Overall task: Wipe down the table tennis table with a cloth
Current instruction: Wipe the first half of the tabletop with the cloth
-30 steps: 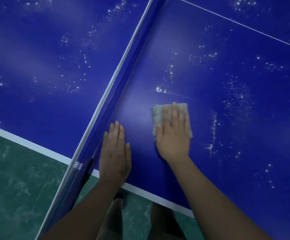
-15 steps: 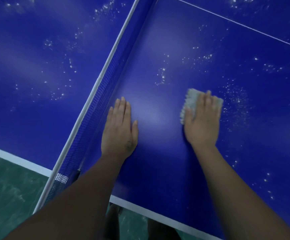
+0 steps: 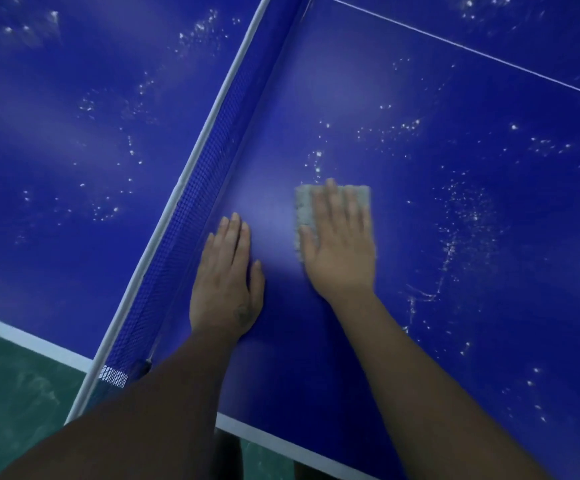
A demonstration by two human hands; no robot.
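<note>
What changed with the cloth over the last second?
The right hand, flat on the grey cloth, swept it away from the net, then back toward the left hand. Nothing gripped or released. The left hand stays flat on the table tennis table; white specks remain farther out.

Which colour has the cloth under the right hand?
The cloth is pale grey-white; the head view shows it best.
</note>
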